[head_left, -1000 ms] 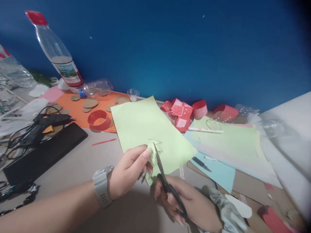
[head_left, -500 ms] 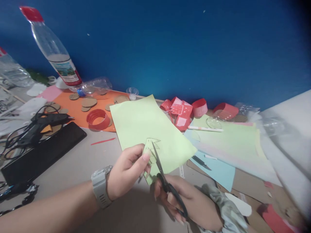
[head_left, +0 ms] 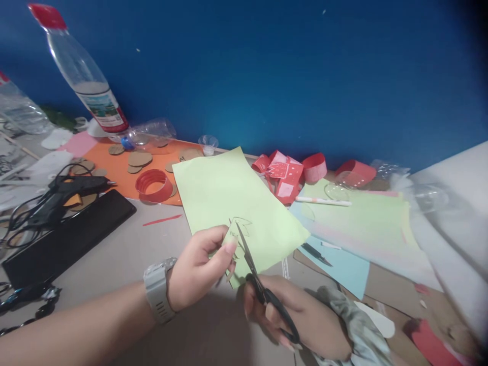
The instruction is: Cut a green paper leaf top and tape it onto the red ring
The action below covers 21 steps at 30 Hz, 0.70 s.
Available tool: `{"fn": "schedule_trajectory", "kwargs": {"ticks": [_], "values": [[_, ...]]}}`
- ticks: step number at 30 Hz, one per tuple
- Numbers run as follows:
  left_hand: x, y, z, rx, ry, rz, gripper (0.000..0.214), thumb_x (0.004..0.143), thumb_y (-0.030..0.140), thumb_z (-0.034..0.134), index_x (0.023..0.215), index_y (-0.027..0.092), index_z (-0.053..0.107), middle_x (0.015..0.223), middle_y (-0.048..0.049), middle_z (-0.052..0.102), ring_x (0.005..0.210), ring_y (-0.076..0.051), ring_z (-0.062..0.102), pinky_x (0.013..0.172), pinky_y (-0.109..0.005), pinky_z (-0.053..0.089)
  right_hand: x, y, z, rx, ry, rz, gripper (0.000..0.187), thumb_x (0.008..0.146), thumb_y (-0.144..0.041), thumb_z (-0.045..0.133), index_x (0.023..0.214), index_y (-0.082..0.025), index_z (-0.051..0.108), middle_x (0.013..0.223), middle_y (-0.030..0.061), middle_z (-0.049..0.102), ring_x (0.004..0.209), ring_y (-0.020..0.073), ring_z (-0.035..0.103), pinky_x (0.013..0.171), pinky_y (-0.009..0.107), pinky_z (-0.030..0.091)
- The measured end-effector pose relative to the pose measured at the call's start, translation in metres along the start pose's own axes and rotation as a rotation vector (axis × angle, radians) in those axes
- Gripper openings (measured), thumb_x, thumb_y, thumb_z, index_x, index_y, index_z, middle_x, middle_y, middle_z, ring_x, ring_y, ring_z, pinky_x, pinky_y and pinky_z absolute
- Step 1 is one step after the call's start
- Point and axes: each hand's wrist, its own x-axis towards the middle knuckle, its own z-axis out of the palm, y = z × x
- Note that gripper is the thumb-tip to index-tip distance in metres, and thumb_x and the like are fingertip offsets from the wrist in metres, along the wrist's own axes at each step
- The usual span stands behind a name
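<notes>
"What's happening at the green sheet [head_left: 229, 183]?"
"The left hand [head_left: 202, 269] pinches its near part, thumb overlapping the drawn outline [head_left: 244, 221]; the right hand [head_left: 282, 305] curls round black scissors [head_left: 250, 262]."
"And around it?"
"Left, a red ring [head_left: 152, 176] and glue gun [head_left: 72, 186]; beyond its far right edge, red paper pieces [head_left: 284, 170]; right, a knife [head_left: 315, 253] on blue paper [head_left: 351, 269]."
</notes>
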Motion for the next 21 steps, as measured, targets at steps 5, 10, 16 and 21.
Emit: {"fn": "schedule_trajectory", "kwargs": {"ticks": [5,10,16,21], "values": [[-0.0001,0.0002,0.0005,0.009,0.003,-0.009,0.04,0.094,0.043,0.041,0.063,0.018,0.045,0.056,0.0014,0.051,0.049,-0.009,0.045,0.051,-0.021,0.036,0.002,0.0008,-0.0027,-0.001,-0.03,-0.02,0.045,0.084,-0.059,0.055,0.089,-0.014,0.054,0.053,-0.007,0.041,0.039,0.0059,0.037,0.039,0.019,0.028],[-0.0005,-0.0022,0.0018,-0.073,-0.012,-0.032,0.037,0.095,0.041,0.041,0.067,0.018,0.045,0.058,0.0022,0.05,0.05,-0.009,0.044,0.051,-0.02,0.036,0.003,0.0011,-0.0028,-0.016,-0.043,-0.045,0.056,0.082,-0.069,0.048,0.089,-0.014,0.053,0.049,-0.0078,0.041,0.038,0.0052,0.036,0.039,0.017,0.03],[-0.0018,-0.0021,0.0005,-0.154,-0.073,-0.009,0.029,0.093,0.04,0.046,0.077,0.017,0.05,0.066,0.0018,0.051,0.059,-0.01,0.047,0.058,-0.021,0.039,0.0025,0.0084,-0.0049,0.036,-0.02,-0.022,0.055,0.082,-0.067,0.05,0.09,-0.013,0.052,0.054,-0.0069,0.042,0.037,0.004,0.037,0.035,0.016,0.026],[-0.0008,-0.0028,0.0007,-0.07,-0.03,-0.007,0.031,0.094,0.039,0.045,0.073,0.017,0.048,0.064,0.0022,0.051,0.057,-0.009,0.047,0.056,-0.02,0.038,0.0027,0.0025,-0.0032,0.057,-0.007,-0.003,0.055,0.08,-0.068,0.054,0.088,-0.013,0.053,0.054,-0.007,0.041,0.036,0.0029,0.036,0.032,0.014,0.024]]}}
